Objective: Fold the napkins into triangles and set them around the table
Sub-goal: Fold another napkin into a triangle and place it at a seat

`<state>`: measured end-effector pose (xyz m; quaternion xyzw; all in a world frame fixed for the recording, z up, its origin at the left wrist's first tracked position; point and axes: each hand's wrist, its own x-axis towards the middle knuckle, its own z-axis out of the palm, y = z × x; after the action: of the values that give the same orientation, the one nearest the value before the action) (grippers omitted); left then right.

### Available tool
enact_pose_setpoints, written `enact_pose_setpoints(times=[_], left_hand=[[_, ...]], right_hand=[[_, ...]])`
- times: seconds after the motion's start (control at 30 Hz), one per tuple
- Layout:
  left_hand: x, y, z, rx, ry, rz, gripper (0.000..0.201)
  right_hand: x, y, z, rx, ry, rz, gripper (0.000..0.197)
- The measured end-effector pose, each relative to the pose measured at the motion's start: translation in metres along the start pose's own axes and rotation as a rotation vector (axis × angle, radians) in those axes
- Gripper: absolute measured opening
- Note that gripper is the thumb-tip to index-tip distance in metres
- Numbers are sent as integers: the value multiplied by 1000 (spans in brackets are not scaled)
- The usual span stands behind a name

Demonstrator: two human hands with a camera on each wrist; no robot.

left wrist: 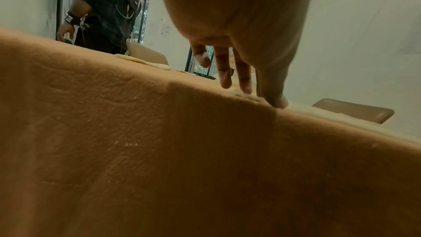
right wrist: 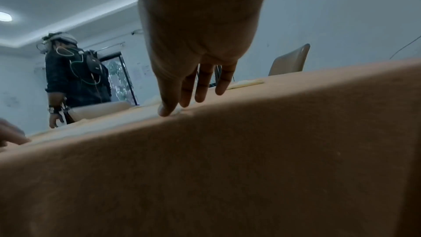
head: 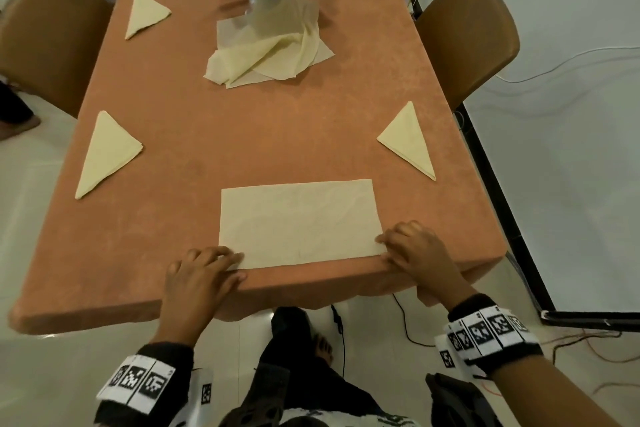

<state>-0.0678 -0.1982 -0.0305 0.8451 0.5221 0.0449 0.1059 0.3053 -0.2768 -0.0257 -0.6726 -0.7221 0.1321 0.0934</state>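
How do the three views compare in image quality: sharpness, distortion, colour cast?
Head view: sharp, evenly lit, wide-angle bending of the table edges. Left wrist view: dim, warm, left hand blurred close up. Right wrist view: bluish cast, right hand dark and soft.

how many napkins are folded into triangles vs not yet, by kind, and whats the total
Triangle napkins: 3, far left, near left, right
Rectangular folded napkin at the near edge: 1
Loose unfolded napkin pile by the silver bowl: 1 pile, sheets not countable
Total: 4 napkins plus the pile
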Motion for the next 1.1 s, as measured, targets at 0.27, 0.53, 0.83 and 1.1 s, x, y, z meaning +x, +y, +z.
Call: enact_pose_setpoints(times=[0.27, 0.53, 0.83, 1.1], left_hand=[[12, 0, 2, 45, 133, 89, 38], [-19, 8, 7, 99, 136, 124, 60], [45, 73, 11, -140, 74, -105, 52], [62, 63, 50, -74, -40, -153, 57]], right_hand=[[4, 4, 16, -207, 177, -268, 36], [-29, 0, 14, -243, 202, -255, 16], [54, -100, 21, 193, 296, 119, 48], [47, -30, 45, -113, 24, 412, 68]])
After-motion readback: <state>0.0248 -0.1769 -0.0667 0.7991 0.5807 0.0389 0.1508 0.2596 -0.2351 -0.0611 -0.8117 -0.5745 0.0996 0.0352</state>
